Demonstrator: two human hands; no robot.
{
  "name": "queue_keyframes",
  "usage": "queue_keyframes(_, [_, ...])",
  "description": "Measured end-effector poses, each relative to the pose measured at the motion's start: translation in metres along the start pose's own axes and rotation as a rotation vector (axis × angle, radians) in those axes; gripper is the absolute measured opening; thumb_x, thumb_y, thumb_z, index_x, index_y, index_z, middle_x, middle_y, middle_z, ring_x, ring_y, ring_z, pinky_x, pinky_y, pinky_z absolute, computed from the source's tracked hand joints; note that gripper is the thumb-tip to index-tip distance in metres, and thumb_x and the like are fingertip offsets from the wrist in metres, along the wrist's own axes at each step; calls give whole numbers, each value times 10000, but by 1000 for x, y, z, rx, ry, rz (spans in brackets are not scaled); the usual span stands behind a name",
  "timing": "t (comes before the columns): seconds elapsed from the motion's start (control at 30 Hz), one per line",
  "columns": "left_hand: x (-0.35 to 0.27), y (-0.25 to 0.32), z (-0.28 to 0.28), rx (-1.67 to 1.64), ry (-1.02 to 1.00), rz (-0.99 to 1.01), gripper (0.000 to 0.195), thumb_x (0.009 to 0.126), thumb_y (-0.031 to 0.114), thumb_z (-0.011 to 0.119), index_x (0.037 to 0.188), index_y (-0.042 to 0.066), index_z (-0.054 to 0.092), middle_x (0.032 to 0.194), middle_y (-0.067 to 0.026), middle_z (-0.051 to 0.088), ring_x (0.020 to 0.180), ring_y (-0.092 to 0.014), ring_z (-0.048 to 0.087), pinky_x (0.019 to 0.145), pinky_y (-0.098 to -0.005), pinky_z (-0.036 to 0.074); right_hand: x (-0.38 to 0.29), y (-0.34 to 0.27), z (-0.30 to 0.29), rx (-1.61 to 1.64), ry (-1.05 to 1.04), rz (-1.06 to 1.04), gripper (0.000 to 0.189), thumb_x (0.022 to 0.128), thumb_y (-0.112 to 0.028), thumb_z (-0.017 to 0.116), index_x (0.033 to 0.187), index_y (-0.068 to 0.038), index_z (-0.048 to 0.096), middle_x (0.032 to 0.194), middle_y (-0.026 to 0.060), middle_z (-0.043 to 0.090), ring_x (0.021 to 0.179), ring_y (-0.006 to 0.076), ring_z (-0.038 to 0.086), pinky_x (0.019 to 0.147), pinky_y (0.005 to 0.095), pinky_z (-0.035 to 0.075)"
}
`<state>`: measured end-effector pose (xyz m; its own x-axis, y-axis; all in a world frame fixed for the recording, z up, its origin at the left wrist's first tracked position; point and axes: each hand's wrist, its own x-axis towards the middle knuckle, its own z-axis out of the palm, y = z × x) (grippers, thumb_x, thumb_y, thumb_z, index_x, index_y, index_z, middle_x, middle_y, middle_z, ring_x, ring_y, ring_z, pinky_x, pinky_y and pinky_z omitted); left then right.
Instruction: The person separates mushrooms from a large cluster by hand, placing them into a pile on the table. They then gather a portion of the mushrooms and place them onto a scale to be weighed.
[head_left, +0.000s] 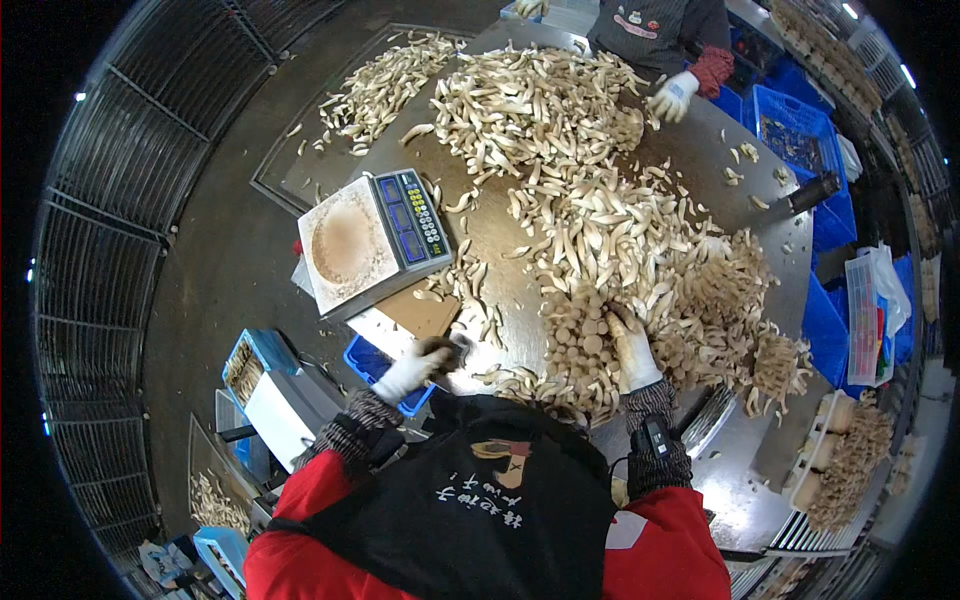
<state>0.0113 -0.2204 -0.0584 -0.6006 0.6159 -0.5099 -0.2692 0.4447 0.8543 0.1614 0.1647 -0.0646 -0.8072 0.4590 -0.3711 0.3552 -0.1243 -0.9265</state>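
My right hand, in a white glove with brownish fingers, rests against the right side of a cluster of round-capped mushrooms on the metal table. My left hand, gloved too, is over the table's near left edge, above a blue tray. Something dark and blurred is at its fingertips; whether it is held cannot be told. A large heap of pale, long-stemmed mushrooms spreads from beside my right hand to the far side. Loose pieces lie between my hands and the scale.
A digital scale stands at the left on the table, above a piece of cardboard. Across the table a co-worker's gloved hand is beside the heap. Blue crates line the right side. More mushrooms lie beyond the table's far left edge.
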Motion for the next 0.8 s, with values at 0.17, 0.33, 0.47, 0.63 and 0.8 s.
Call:
queue_keyframes(0.17, [89, 37, 95, -230, -347, 46, 462, 976, 160, 537, 1392, -10, 426, 1214, -104, 619, 972, -141, 601, 851, -267, 508, 9, 32, -10, 80, -109, -68, 561, 944, -212, 614, 1380, 72, 404, 1333, 175, 533, 1214, 223, 493, 1054, 298, 363])
queue_keyframes(0.33, [134, 62, 133, 181, -346, 48, 643, 925, 346, 599, 1430, 25, 363, 1330, -202, 532, 1155, -300, 544, 989, -366, 441, -6, 18, -6, 294, -114, 23, 633, 918, -119, 617, 1437, 65, 303, 1394, 181, 469, 1243, 231, 476, 1058, 319, 383])
queue_keyframes(0.47, [120, 83, 132, -457, -493, 153, 893, 769, 94, 773, 1488, 49, 245, 1395, -121, 451, 1242, -231, 479, 1045, -355, 403, -13, 32, -3, 689, -219, -85, 660, 841, 75, 570, 1448, -23, 329, 1410, 160, 464, 1244, 249, 508, 958, 349, 496])
queue_keyframes(0.63, [98, 115, 127, -84, -422, 497, 888, 772, 167, 785, 1471, 24, 257, 1371, -121, 468, 1224, -228, 493, 1026, -333, 425, -24, 30, 17, 677, -261, -206, 760, 742, 113, 644, 1435, -24, 361, 1422, 147, 460, 1266, 274, 503, 992, 353, 494])
queue_keyframes(0.8, [91, 110, 109, -100, -303, 300, 564, 949, 290, 577, 1406, 29, 375, 1301, -139, 530, 1165, -194, 524, 977, -318, 459, -42, -31, 52, 308, -197, -428, 799, 702, 71, 698, 1430, -16, 380, 1430, 141, 450, 1340, 245, 406, 1119, 345, 346])
